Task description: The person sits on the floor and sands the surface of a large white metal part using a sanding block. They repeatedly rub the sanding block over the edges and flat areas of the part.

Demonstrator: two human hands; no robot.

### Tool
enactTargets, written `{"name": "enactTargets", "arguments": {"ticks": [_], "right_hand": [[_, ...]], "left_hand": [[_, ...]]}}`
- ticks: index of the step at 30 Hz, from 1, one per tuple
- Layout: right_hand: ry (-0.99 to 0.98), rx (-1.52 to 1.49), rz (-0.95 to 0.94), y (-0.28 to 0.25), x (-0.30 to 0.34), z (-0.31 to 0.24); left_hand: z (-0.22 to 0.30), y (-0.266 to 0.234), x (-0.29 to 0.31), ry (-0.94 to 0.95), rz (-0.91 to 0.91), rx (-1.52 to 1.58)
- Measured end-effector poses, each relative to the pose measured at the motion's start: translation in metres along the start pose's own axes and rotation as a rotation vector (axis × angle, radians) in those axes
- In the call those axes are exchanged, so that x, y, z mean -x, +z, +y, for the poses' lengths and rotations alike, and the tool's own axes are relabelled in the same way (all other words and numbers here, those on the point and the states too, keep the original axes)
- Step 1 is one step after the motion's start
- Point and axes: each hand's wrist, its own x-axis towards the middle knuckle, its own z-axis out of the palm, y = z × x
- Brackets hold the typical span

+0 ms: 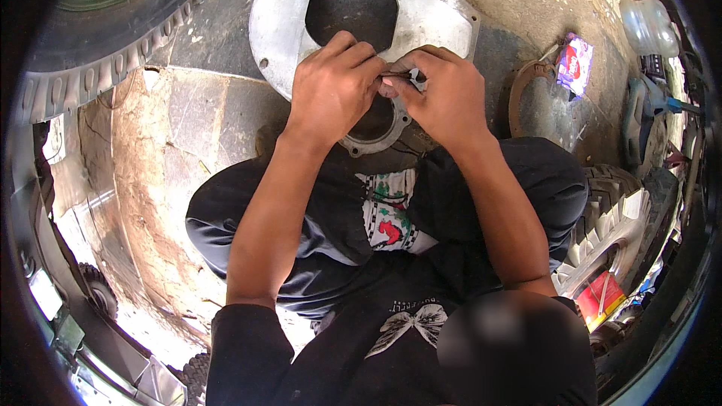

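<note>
My left hand [332, 90] and my right hand [450, 92] meet in front of me, fingertips pinched together. Between them is a small, thin dark piece [397, 74]; its exact kind is too small to make out. Both hands are closed on it. Just beyond and beneath them lies a large silver cast-metal housing plate [280, 30] with a big cut-out and bolt holes along its rim. Below the hands, part of a round metal flange with bolt holes [380, 143] shows near my crossed legs; my hands and wrists hide some of it.
A large tyre with a green rim [128, 37] stands at the far left. On the right are a rusty curved metal band [519, 98], a purple packet [574, 66], a clear plastic jar [648, 28], a blue-handled tool [658, 101] and a treaded tyre [609, 210].
</note>
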Motion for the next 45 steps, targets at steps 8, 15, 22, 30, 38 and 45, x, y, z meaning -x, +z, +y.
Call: {"name": "enactTargets", "arguments": {"ticks": [8, 15, 22, 30, 38, 45], "right_hand": [[0.029, 0.024, -0.021, -0.003, 0.002, -0.003], [0.061, -0.033, -0.019, -0.004, 0.003, -0.005], [0.058, 0.013, -0.037, -0.005, 0.002, -0.003], [0.037, 0.063, -0.058, -0.012, 0.004, -0.008], [0.007, 0.129, -0.077, -0.012, 0.006, -0.011], [-0.121, 0.128, -0.051, -0.009, 0.007, -0.005]], "left_hand": [[0.0, 0.001, -0.001, 0.067, 0.016, -0.034], [0.004, 0.002, 0.001, 0.043, -0.017, 0.016], [0.0, 0.007, 0.002, -0.005, 0.009, 0.155], [0.0, 0.001, 0.0, 0.052, -0.03, 0.059], [0.001, -0.001, 0.0, 0.097, -0.061, -0.01], [-0.003, -0.004, 0.0, 0.119, -0.126, 0.0]]}}
